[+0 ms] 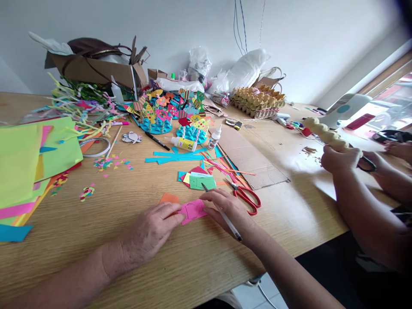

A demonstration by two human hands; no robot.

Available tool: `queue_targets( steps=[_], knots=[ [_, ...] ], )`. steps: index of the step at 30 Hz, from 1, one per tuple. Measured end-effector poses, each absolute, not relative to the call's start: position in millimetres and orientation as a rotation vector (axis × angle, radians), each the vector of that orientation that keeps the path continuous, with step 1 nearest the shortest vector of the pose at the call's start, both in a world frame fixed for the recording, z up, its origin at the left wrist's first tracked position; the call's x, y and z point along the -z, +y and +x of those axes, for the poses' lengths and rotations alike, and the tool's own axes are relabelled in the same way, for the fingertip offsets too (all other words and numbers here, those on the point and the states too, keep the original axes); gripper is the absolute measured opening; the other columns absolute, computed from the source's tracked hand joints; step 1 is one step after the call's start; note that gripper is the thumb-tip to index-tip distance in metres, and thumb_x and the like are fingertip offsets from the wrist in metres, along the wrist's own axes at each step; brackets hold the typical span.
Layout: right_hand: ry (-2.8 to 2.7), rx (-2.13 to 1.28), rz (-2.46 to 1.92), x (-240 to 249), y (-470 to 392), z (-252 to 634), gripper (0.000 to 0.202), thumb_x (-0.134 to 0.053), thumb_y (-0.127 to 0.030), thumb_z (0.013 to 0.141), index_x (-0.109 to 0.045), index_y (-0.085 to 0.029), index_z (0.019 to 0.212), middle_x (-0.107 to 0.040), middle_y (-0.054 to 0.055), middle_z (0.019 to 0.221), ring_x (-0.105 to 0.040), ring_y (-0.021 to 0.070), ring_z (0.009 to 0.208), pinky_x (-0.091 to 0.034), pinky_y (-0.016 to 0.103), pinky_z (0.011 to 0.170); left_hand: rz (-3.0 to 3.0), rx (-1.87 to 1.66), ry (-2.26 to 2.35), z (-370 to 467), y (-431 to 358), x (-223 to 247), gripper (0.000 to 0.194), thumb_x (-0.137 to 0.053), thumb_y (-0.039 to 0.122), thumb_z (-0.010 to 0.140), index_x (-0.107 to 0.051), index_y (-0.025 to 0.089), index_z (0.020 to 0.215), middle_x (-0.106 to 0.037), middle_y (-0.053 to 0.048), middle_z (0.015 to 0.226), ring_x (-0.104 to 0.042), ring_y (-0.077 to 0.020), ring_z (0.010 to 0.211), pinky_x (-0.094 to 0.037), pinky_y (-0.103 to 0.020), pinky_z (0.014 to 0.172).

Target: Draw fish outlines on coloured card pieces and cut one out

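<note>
A small pink paper piece (193, 210) with a dark drawn outline lies on the table in front of me. My left hand (153, 227) pinches its left edge, fingers closed. At its right edge are the fingers of my right hand (233, 210), which also holds a clear pen (229, 223) slanted between the fingers, tip pointing away from the paper. An orange paper piece (169, 198) lies partly under the left fingertips. Just beyond sits a small stack topped by a green paper piece (202, 181). Red-handled scissors (247, 198) rest right of my right hand.
Glue bottles (184, 143), a black marker (157, 140) and paper-fish decorations (157, 122) stand or lie farther back. Coloured sheets (19, 163) are piled left. Cardboard (251, 159) lies right; beyond it, another person's hands (341, 159) hold an egg-carton strip (325, 134) and scissors.
</note>
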State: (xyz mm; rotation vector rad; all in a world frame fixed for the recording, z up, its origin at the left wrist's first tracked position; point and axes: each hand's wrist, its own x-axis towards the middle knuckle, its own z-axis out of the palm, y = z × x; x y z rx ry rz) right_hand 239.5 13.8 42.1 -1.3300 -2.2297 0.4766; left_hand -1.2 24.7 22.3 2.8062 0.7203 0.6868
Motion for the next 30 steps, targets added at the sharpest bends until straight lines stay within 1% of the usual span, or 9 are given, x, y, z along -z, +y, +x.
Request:
queue_targets(
  steps=[2, 5, 8, 13, 18, 22, 26, 28, 30],
  knots=[
    [-2.327, -0.506, -1.314, -46.2, 19.2, 239.2, 0.024, -0.062, -0.017, 0.083, -0.060, -0.018, 0.107, -0.066, 0.010, 0.105, -0.061, 0.0241, 0.097, -0.049, 0.036, 0.082, 2.785, -0.748, 0.785, -3.0, 27.6, -22.6, 0.035, -0.035, 0.002, 0.086, -0.059, 0.017, 0.107, -0.064, -0.007, 0.102, -0.060, -0.0183, 0.092, -0.052, -0.029, 0.081],
    [-2.417, -0.578, -1.334, -51.5, 24.4, 235.5, 0.033, -0.067, -0.014, 0.076, -0.058, -0.017, 0.108, -0.063, 0.010, 0.104, -0.059, 0.0243, 0.095, -0.048, 0.037, 0.081, 2.742, -0.826, 0.887, -9.6, 37.1, -24.6, 0.030, -0.036, 0.005, 0.087, -0.058, 0.016, 0.103, -0.063, -0.007, 0.097, -0.060, -0.0190, 0.090, -0.051, -0.031, 0.082],
    [-2.440, -0.609, -1.387, -57.3, 24.9, 230.7, 0.028, -0.065, -0.010, 0.075, -0.059, -0.017, 0.101, -0.062, 0.008, 0.097, -0.058, 0.0227, 0.088, -0.047, 0.035, 0.077, 2.666, -0.786, 0.946, -19.3, 50.0, -26.7, 0.027, -0.038, 0.008, 0.088, -0.057, 0.017, 0.104, -0.063, -0.006, 0.097, -0.060, -0.0186, 0.091, -0.050, -0.031, 0.081],
    [-2.436, -0.609, -1.440, -60.1, 22.5, 225.6, 0.023, -0.061, -0.006, 0.075, -0.056, -0.016, 0.095, -0.061, 0.008, 0.093, -0.057, 0.0219, 0.084, -0.046, 0.033, 0.072, 2.598, -0.613, 0.926, -29.1, 63.1, -23.9, 0.030, -0.043, 0.009, 0.086, -0.058, 0.017, 0.110, -0.062, -0.007, 0.107, -0.058, -0.0187, 0.101, -0.048, -0.032, 0.088],
    [-2.409, -0.497, -1.433, -49.0, 17.9, 222.7, 0.029, -0.053, -0.001, 0.070, -0.053, -0.017, 0.095, -0.060, 0.007, 0.092, -0.056, 0.0222, 0.082, -0.044, 0.031, 0.068, 2.648, -0.509, 0.954, -27.2, 62.1, -14.8, 0.040, -0.048, 0.010, 0.084, -0.055, 0.017, 0.122, -0.059, -0.010, 0.122, -0.052, -0.0229, 0.115, -0.043, -0.041, 0.099],
    [-2.341, -0.441, -1.418, -42.5, 11.2, 220.9, 0.029, -0.046, 0.000, 0.071, -0.050, -0.020, 0.093, -0.057, 0.003, 0.086, -0.055, 0.0187, 0.072, -0.042, 0.027, 0.060, 2.743, -0.430, 0.957, -23.7, 60.8, -9.2, 0.045, -0.048, 0.009, 0.084, -0.052, 0.014, 0.128, -0.055, -0.013, 0.130, -0.048, -0.0269, 0.120, -0.041, -0.047, 0.101],
    [-2.214, -0.410, -1.380, -46.7, 17.4, 228.0, 0.021, -0.045, -0.004, 0.075, -0.047, -0.021, 0.088, -0.055, 0.003, 0.085, -0.054, 0.0166, 0.069, -0.040, 0.025, 0.058, 2.780, -0.393, 0.943, -17.9, 61.8, -16.1, 0.042, -0.048, 0.008, 0.084, -0.054, 0.014, 0.125, -0.057, -0.013, 0.127, -0.049, -0.0264, 0.117, -0.042, -0.045, 0.099],
    [-2.199, -0.375, -1.367, -50.2, 29.0, 235.7, 0.024, -0.049, -0.005, 0.072, -0.046, -0.020, 0.091, -0.055, 0.003, 0.087, -0.054, 0.0170, 0.072, -0.040, 0.026, 0.060, 2.743, -0.354, 0.944, -14.0, 63.7, -24.4, 0.039, -0.049, 0.007, 0.083, -0.056, 0.014, 0.121, -0.059, -0.012, 0.121, -0.051, -0.0250, 0.113, -0.043, -0.043, 0.097],
    [-2.182, -0.350, -1.424, -51.6, 44.1, 243.8, 0.025, -0.054, -0.007, 0.070, -0.046, -0.021, 0.089, -0.056, 0.002, 0.085, -0.053, 0.0175, 0.074, -0.040, 0.026, 0.063, 2.664, -0.241, 0.954, -10.0, 67.4, -33.5, 0.036, -0.051, 0.007, 0.081, -0.058, 0.015, 0.115, -0.058, -0.011, 0.117, -0.052, -0.0248, 0.109, -0.043, -0.041, 0.095]
  ],
)
